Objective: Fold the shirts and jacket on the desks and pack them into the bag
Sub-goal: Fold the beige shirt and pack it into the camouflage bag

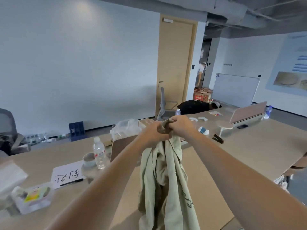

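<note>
left hand: left hand point(153, 132) raised in front of the camera, arm stretched out, fingers curled tight round the bunched top of the pale sage-green cloth garment point(166, 180)
right hand: right hand point(180, 126) just beside the left and touching it, also clenched on the same bunched top edge
garment: hangs straight down from both hands in loose folds; dark print visible on its right side; shirt or jacket, cannot tell
garment vs hands: the gripped part sits between the two hands, and all the rest hangs below them
garment vs table: lower part hangs in front of the light wooden table point(249, 146); bottom edge is out of view, so contact cannot be told
left of arms: clear plastic water bottle point(99, 153) upright, grey-white round cup point(89, 159) just beside it, white paper sheet with black brush writing point(66, 175) with a black pen point(71, 182) lying on it, clear plastic box with a yellow-green label point(34, 198) near the table edge
behind hands: crumpled clear plastic bag point(127, 127)
right of hands: black stapler point(218, 139) on the table
far table end: black heap point(193, 106), bag or clothing, cannot tell
background: tan wooden door point(174, 63), white whiteboard point(235, 87) leaning by the wall, person in white top point(201, 72) in the doorway
</note>
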